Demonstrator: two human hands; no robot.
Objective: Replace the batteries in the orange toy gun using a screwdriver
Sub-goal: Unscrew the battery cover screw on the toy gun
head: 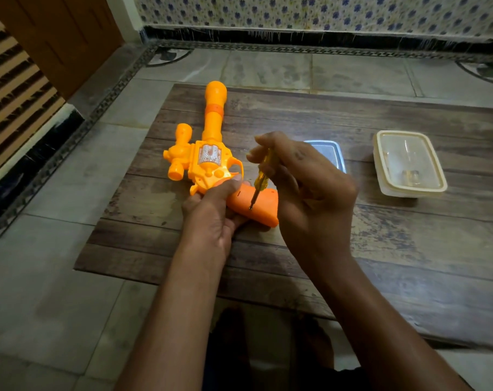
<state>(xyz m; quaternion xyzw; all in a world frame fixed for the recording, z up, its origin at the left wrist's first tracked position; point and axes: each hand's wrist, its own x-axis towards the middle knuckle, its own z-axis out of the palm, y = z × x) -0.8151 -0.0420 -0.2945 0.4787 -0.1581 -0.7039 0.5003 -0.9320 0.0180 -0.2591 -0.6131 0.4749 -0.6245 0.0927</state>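
Observation:
The orange toy gun [208,153] lies flat on a wood-patterned mat [381,249], barrel pointing away from me, its darker orange grip [263,211] toward me. My left hand [211,215] holds the gun where the grip meets the body, thumb over the top. My right hand [304,187] pinches a small screwdriver with a yellow see-through handle [263,176]. The tool stands almost upright, its metal tip set on a screw in the grip.
A cream plastic box with a clear lid [409,165] stands on the mat's right side. A metal tray [331,150] sits partly hidden behind my right hand. The mat lies on a tiled floor [56,263], with a wall at the back.

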